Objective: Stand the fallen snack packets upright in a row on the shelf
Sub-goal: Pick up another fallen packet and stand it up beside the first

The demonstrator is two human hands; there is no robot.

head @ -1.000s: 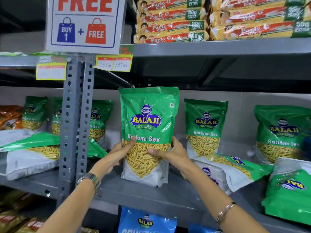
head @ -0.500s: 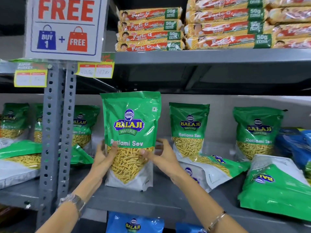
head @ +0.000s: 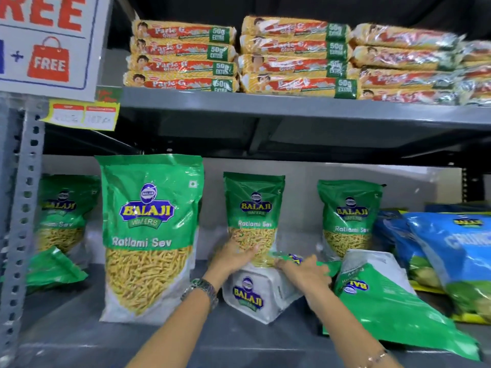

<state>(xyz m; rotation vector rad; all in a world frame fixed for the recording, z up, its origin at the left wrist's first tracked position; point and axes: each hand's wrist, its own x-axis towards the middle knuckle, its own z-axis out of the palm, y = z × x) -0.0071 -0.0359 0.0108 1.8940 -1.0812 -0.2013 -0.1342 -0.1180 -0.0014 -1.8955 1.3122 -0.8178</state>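
A large green Ratlami Sev packet (head: 150, 235) stands upright at the front of the grey shelf (head: 79, 338), with no hand on it. To its right a fallen packet (head: 255, 293) lies with its white base toward me. My left hand (head: 233, 257) rests on its top left and my right hand (head: 303, 269) on its top right; both are blurred. Two more green packets stand upright at the back, one in the middle (head: 255, 208) and one further right (head: 349, 213). Another fallen green packet (head: 385, 301) lies at the right.
Blue snack packets (head: 451, 256) lean at the far right. A perforated grey upright (head: 24, 208) stands at the left, with more green packets (head: 61, 208) behind it. The shelf above (head: 265, 104) holds stacked biscuit packs (head: 183, 57), and a FREE sign (head: 47, 43) hangs upper left.
Both hands have let go of the large upright packet, which now stands alone, and moved right onto the fallen packet. The camera has swung right.
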